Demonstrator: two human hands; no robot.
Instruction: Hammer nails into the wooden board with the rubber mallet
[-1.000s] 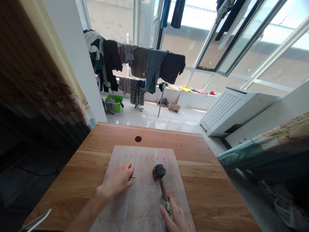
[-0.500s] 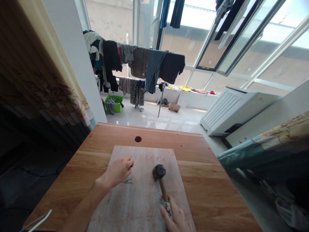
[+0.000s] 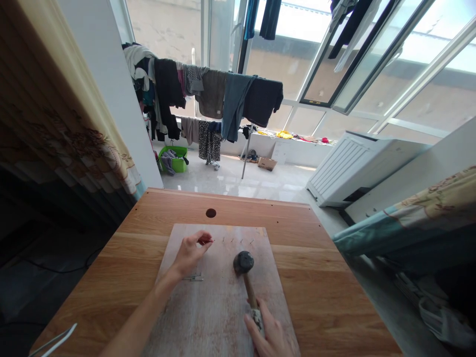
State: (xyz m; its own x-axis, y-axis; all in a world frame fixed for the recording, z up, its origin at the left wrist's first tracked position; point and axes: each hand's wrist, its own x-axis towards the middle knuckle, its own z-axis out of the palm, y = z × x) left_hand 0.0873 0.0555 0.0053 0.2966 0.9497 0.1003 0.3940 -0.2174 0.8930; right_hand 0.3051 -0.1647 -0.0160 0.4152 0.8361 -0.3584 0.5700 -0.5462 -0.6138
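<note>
My right hand (image 3: 269,331) is wrapped round the handle of a mallet (image 3: 244,262) with a black head. The mallet head rests on or just over a worn, whitish board (image 3: 219,302). Near the board's far edge my left hand (image 3: 193,250) is closed in a pinch on a nail (image 3: 213,241), mostly hidden by the fingertips. Just right of that pinch, several thin nails (image 3: 241,241) stand in a row in the board, some leaning. A few loose nails (image 3: 195,277) lie on the board beside my left wrist.
The board lies on a wooden table (image 3: 327,292) with a round hole (image 3: 210,212) near its far edge. Beyond are a laundry rack with clothes (image 3: 213,94), a green basket (image 3: 179,163) and a white cabinet-like unit (image 3: 357,166). Curtains (image 3: 78,124) hang at both sides.
My left hand has moved forward and right from above the loose nails to the nail row, its fingers now in a pinch. The mallet and my right hand have stayed nearly still.
</note>
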